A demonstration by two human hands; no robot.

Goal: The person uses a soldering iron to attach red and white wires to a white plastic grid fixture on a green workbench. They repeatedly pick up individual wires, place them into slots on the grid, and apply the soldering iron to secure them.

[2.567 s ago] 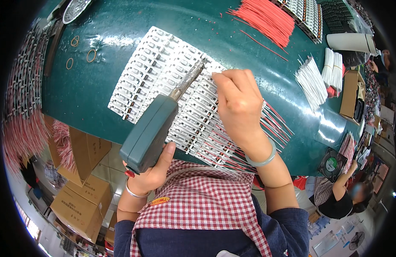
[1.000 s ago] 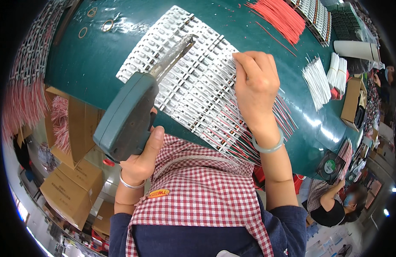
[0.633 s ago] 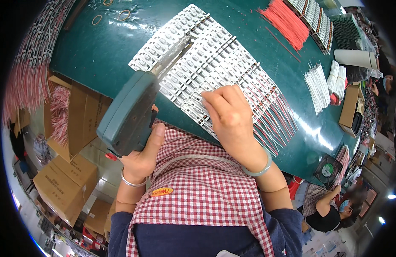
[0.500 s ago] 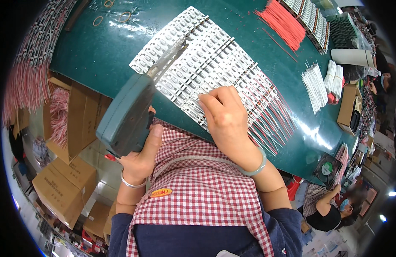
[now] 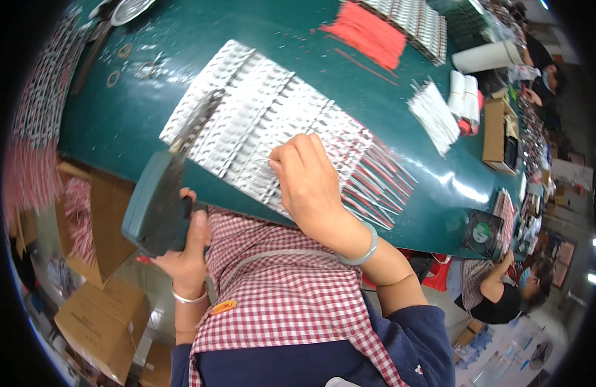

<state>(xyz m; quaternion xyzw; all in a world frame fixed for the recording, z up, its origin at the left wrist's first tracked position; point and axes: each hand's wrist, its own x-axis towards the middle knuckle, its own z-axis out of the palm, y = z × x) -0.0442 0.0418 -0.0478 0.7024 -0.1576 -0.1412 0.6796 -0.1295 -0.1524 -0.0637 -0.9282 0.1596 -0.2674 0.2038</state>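
Note:
My left hand (image 5: 191, 248) is wrapped round the handle of a green hand-held tool (image 5: 149, 200) with a long, narrow, dark nose (image 5: 198, 116). The nose lies over the left part of a slab of white parts in close rows (image 5: 246, 116), divided by dark strips; whether it touches them I cannot tell. Red and white wires (image 5: 381, 187) fan out from the slab's right end. Over the slab's near edge, my right hand (image 5: 307, 184) is closed in a pinch. A thin pale strand seems to show at its fingertips, too blurred to name.
Red wires (image 5: 369, 35) and white wires (image 5: 433, 119) lie in piles on the green table (image 5: 298, 19). A small black fan (image 5: 481, 232) stands at the right. Cardboard boxes (image 5: 104, 329) are at the lower left. A person (image 5: 501, 293) works at the lower right.
The view has shifted, with the slab, tool and both hands now further left in the picture. Both hands keep their grips, and the tool's nose is still over the slab.

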